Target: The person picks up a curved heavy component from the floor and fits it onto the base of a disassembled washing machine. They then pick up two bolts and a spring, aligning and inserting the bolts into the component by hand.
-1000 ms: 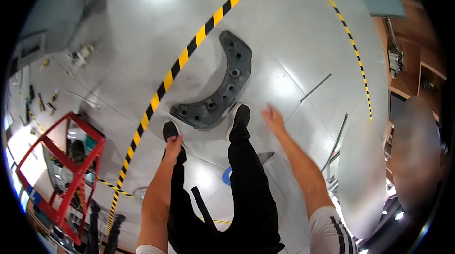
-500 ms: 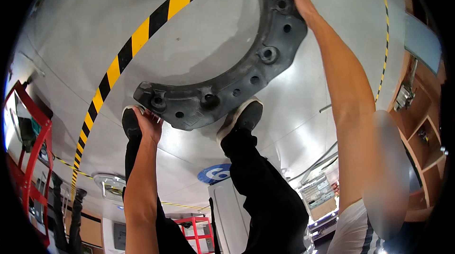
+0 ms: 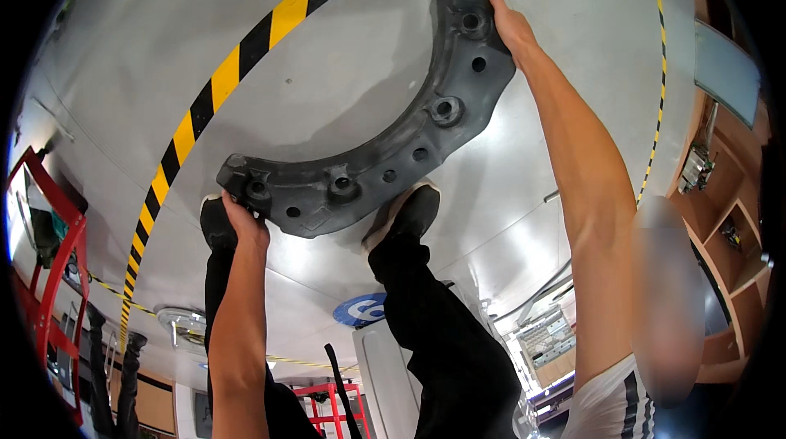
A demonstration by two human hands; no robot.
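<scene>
- While both arms reach forward, the left hand (image 3: 247,225) grips the lower left end of a crescent-shaped dark grey molded panel (image 3: 401,140), near its corner.
- The right hand (image 3: 512,28) holds the same panel along the outer edge of its upper right end; its fingertips are partly hidden.
- Between the two hands, the panel is held over the grey floor (image 3: 327,103), its hollow curve facing up and left, its shadow falling within that curve.
- Round holes run along its face, some set in raised collars.
- Below its lower edge show the dark left shoe (image 3: 218,225), just beside the left hand, and the dark right shoe (image 3: 416,211).
- Yellow-and-black striped tape (image 3: 226,83) arcs across the floor, left of the panel.
- Near the right shin lies a round blue floor marking (image 3: 357,310).
- At the left edge stands a red metal frame (image 3: 70,244); at the right, wooden shelving (image 3: 742,261).
</scene>
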